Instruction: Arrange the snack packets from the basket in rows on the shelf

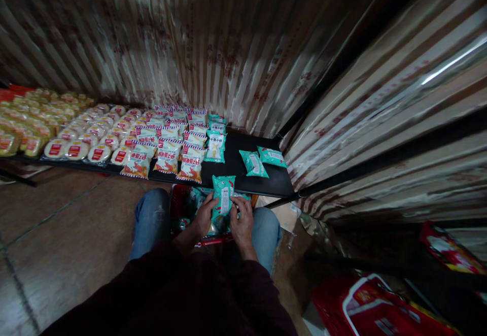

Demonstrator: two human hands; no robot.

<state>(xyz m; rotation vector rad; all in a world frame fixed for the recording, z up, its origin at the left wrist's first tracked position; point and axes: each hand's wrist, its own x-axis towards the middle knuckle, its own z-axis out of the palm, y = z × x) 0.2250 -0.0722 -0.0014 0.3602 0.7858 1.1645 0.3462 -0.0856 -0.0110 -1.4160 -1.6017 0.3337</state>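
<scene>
Between my knees, my left hand and my right hand grip a teal snack bag from either side. Its back, with a white printed label, faces up. Beneath it stands a red basket holding several more teal bags. Just beyond, two teal bags, one tilted and one farther back, lie on the right end of a black shelf. A short row of teal bags stands left of them, front sides showing.
Rows of white-and-red snack bags, round white packaged cakes and yellow packages fill the shelf leftward. Striped plastic sheeting hangs behind. Black frame bars run along the right, above a red bag.
</scene>
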